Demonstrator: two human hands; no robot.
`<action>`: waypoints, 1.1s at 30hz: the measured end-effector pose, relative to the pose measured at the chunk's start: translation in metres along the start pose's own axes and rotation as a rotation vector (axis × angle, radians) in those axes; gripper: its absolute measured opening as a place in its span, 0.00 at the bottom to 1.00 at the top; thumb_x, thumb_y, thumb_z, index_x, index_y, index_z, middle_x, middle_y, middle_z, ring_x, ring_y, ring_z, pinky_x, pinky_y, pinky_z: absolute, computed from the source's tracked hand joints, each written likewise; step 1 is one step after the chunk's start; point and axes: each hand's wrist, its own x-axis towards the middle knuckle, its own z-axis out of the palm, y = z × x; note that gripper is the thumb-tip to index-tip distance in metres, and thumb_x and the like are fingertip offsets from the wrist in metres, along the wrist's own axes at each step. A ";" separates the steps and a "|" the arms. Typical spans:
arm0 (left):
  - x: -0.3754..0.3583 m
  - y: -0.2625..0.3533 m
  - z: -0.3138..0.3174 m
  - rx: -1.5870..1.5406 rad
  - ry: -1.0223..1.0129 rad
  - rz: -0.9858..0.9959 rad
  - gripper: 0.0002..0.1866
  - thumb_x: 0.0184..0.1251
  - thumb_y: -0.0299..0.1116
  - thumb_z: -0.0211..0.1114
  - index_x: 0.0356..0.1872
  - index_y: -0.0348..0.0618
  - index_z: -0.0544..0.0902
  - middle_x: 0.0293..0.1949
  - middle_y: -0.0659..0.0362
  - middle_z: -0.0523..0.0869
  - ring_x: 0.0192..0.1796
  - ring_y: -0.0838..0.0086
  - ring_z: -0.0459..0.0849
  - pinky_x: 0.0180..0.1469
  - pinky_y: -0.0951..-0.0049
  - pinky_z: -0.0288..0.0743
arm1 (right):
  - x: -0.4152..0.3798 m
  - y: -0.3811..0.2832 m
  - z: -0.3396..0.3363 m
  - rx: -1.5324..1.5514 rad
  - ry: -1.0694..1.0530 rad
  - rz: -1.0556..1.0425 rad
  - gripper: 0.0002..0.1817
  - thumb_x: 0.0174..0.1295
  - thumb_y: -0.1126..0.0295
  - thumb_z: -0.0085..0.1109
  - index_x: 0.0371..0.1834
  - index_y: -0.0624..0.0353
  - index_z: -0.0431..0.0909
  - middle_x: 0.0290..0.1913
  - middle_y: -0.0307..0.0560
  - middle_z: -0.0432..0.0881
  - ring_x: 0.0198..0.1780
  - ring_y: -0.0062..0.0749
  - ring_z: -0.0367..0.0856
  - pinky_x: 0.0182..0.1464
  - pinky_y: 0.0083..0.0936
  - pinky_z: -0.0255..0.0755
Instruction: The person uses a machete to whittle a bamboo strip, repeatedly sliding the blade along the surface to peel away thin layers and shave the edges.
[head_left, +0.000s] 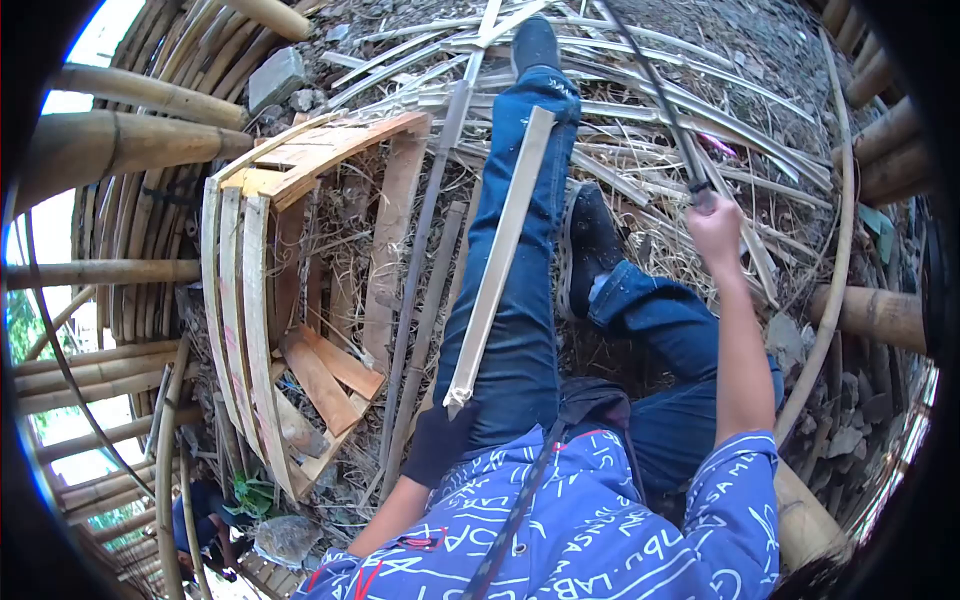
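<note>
My left hand [440, 438], in a dark glove, is closed at the lower end of a pale split bamboo strip [505, 240]. The strip lies lengthwise over my outstretched leg in blue jeans. At the right, my bare right hand [714, 222] is wrapped round the handle of a long, thin dark blade [655, 85], which points up and away from me. The blade and the strip are apart.
A wooden crate [232, 300] with loose wood pieces [322, 385] stands at the left. Bamboo poles [110, 155] frame both sides. Split strips [610, 180] and shavings cover the ground ahead. A grey block [276, 80] lies beyond the crate. Another person [205, 520] is at the lower left.
</note>
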 end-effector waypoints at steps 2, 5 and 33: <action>0.002 0.003 0.001 -0.059 -0.009 -0.033 0.13 0.67 0.42 0.59 0.36 0.43 0.82 0.21 0.44 0.79 0.25 0.49 0.81 0.26 0.55 0.72 | -0.024 -0.023 0.005 0.092 -0.017 -0.100 0.06 0.45 0.70 0.59 0.22 0.62 0.78 0.20 0.53 0.80 0.24 0.41 0.82 0.30 0.32 0.73; 0.002 0.001 0.010 -0.112 0.058 -0.237 0.18 0.67 0.44 0.60 0.34 0.35 0.80 0.21 0.41 0.79 0.26 0.45 0.80 0.27 0.52 0.71 | -0.050 -0.061 0.017 0.065 -0.111 -0.262 0.07 0.47 0.69 0.58 0.21 0.61 0.76 0.19 0.52 0.80 0.24 0.44 0.83 0.29 0.35 0.74; -0.004 0.006 0.017 -0.224 0.161 -0.306 0.21 0.60 0.46 0.67 0.32 0.32 0.81 0.21 0.41 0.80 0.27 0.47 0.82 0.29 0.58 0.73 | 0.096 -0.056 0.033 -0.632 -0.164 -0.007 0.15 0.53 0.63 0.58 0.40 0.58 0.81 0.42 0.61 0.83 0.44 0.49 0.84 0.47 0.40 0.78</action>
